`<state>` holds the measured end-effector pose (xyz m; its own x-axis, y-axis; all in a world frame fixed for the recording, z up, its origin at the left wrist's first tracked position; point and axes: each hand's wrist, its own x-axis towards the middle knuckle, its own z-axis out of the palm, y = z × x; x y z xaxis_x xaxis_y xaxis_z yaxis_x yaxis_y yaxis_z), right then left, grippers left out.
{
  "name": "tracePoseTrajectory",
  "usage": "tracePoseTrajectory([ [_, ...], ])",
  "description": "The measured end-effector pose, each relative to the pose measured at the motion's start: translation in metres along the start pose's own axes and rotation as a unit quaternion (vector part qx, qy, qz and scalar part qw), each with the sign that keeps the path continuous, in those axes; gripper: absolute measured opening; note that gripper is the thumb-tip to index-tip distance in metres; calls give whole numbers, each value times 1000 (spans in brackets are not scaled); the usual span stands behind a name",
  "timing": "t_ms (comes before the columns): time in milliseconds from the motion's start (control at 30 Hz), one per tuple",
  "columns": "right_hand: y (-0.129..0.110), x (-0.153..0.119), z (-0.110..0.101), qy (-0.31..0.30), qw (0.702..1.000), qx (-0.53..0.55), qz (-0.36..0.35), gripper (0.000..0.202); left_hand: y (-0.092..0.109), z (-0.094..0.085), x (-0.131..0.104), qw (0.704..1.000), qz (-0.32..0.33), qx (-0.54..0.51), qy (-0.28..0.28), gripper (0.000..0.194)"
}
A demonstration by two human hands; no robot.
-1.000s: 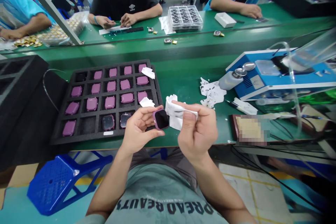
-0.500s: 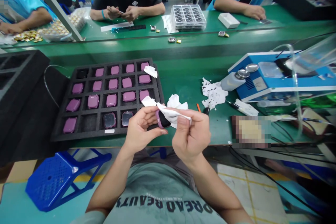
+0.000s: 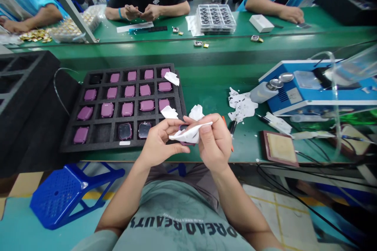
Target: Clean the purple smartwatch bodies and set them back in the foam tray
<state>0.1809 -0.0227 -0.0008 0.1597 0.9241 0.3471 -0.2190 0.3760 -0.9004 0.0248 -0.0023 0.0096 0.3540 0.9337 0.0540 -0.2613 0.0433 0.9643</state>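
My left hand (image 3: pixel 161 143) is closed on a purple watch case (image 3: pixel 183 128), holding it by its edges above the bench's front edge. A white wipe (image 3: pixel 190 135) covers most of the case, so its face is largely hidden. Pinched between the thumb and fingers of my right hand (image 3: pixel 216 143), the wipe lies against the case. To the left, a black foam tray (image 3: pixel 101 147) holds purple watch cases (image 3: pixel 127 109) in its compartments. Two of the front ones show dark screens (image 3: pixel 125 131). Crumpled white wipes (image 3: pixel 196 112) lie just beyond my hands.
At right stand a blue machine (image 3: pixel 309 90), a pump bottle (image 3: pixel 262 92) and a sponge in a brown holder (image 3: pixel 279 148). A stained wipe (image 3: pixel 243 106) lies near the bottle. A blue stool (image 3: pixel 57 196) is at lower left. Across the bench, people work beside a clear compartment box (image 3: pixel 216 19).
The watch case has turned in my left hand, and the wipe now spreads across its front. My right hand has shifted slightly left. The whole view has moved a little.
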Motion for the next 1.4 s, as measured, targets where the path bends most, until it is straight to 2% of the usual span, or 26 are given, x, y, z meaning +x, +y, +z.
tracePoseTrajectory([
  [100,0,4,1,-17,999,39,19,21,0,0,0,1000,-8,-27,-2,63],
  [233,-2,12,4,-40,995,92,-16,20,-3,-1,-1,999,-18,-36,-9,62],
  [400,-1,17,-1,-19,997,75,-3,28,-4,-2,-1,999,-12,-31,-7,63],
  [567,12,11,-27,47,998,51,4,26,-6,-3,-1,999,31,-29,-7,64],
  [800,27,8,-88,216,974,-18,70,31,-6,-4,-2,999,41,-24,-7,59],
  [933,15,29,-107,253,964,-79,30,32,-3,-5,1,997,52,-44,43,60],
  [1033,2,61,-107,256,961,-94,-33,29,-2,-5,4,991,66,-68,95,59],
  [1100,2,85,-105,243,965,-81,-52,29,-2,-6,5,986,79,-80,119,58],
  [1200,21,117,-105,212,973,-86,-14,33,-3,-7,5,977,117,-81,157,57],
  [1267,40,127,-106,202,967,-155,17,34,-4,-8,5,970,144,-67,182,55],
  [1333,56,126,-106,208,951,-229,21,34,-4,-8,4,963,175,-48,200,50],
  [1400,60,115,-98,200,940,-276,19,33,-4,-8,4,955,204,-31,213,45],
])
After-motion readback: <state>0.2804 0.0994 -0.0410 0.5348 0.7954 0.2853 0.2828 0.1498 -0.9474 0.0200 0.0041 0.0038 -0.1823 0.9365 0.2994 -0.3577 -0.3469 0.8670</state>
